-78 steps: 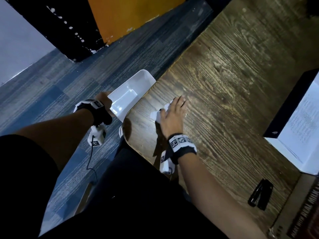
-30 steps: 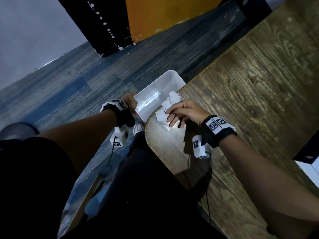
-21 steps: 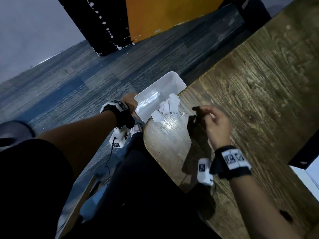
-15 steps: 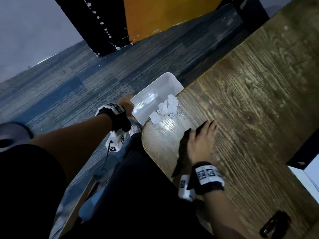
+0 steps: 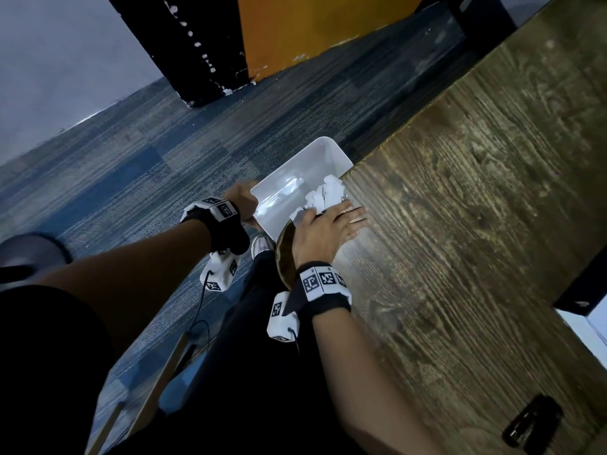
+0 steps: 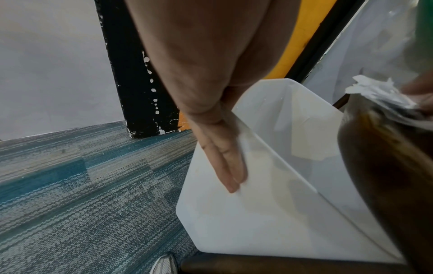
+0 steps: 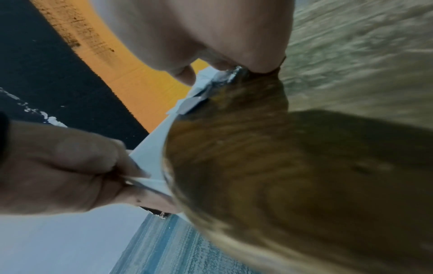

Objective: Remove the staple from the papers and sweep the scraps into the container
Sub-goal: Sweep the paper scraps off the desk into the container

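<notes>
A white plastic container (image 5: 295, 172) hangs off the rounded corner of the wooden table (image 5: 460, 224), its rim below the table edge. My left hand (image 5: 241, 200) grips its near wall, thumb inside and fingers (image 6: 230, 166) flat on the outside. White paper scraps (image 5: 323, 197) are bunched at the table edge, some overhanging the container (image 6: 281, 185). The scraps (image 6: 379, 92) show at the lip in the left wrist view. My right hand (image 5: 328, 224) lies flat on the table with straight fingers touching the scraps (image 7: 199, 100). The stapled papers are out of sight.
A black stapler-like tool (image 5: 532, 425) lies near the table's front right edge. A dark folder with white sheets (image 5: 588, 310) pokes in at the right. Blue carpet (image 5: 131, 178) lies below the container. My dark-clothed legs and a shoe (image 5: 261, 246) are under the corner.
My right hand drew back from the scraps, dropped flat on the table, then slid forward again against the pile at the edge. The left hand kept holding the container.
</notes>
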The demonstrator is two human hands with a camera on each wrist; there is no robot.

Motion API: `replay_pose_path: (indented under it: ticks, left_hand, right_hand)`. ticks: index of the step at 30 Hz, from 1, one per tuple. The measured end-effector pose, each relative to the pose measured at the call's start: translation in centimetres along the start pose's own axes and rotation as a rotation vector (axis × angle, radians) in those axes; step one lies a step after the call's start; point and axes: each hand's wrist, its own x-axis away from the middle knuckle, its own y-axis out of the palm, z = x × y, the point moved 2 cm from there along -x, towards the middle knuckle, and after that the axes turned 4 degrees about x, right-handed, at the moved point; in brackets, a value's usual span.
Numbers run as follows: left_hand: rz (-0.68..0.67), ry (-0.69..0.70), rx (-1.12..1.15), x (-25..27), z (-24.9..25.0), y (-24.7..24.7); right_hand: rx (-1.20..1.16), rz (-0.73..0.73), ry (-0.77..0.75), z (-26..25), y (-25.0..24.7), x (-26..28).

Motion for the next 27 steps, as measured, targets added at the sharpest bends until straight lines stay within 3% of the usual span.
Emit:
replay_pose_path:
  ticks: [6, 11, 14, 18, 21, 23, 27]
  left_hand:
    - [-0.019, 0.033, -0.112, 0.7, 1.2, 0.2]
    - [0.004, 0.025, -0.173, 1.2, 2.3, 0.2]
    - [0.024, 0.013, -0.162, 0.4, 1.8, -0.3]
    - [0.020, 0.021, -0.157, -0.1, 1.6, -0.6]
    - [0.030, 0.021, -0.142, -0.1, 1.3, -0.5]
    - [0.033, 0.026, -0.152, 0.2, 1.4, -0.6]
    - [-0.026, 0.032, -0.108, -0.1, 0.9, -0.7]
  right_hand:
    - [0.033, -0.100, -0.262, -3.1, 1.8, 1.2]
    - [0.011, -0.140, -0.318, -4.3, 1.6, 1.4]
    - [-0.070, -0.063, -0.364, -2.4, -1.4, 0.5]
    - [0.017, 0.134, -0.140, 3.9, -7.2, -3.3]
    - [0.167, 0.137, 0.123, 7.6, -8.9, -5.0]
    - [0.193, 0.145, 0.165, 7.3, -7.8, -4.8]
    - [0.158, 0.081, 0.087, 2.6, -3.6, -3.5]
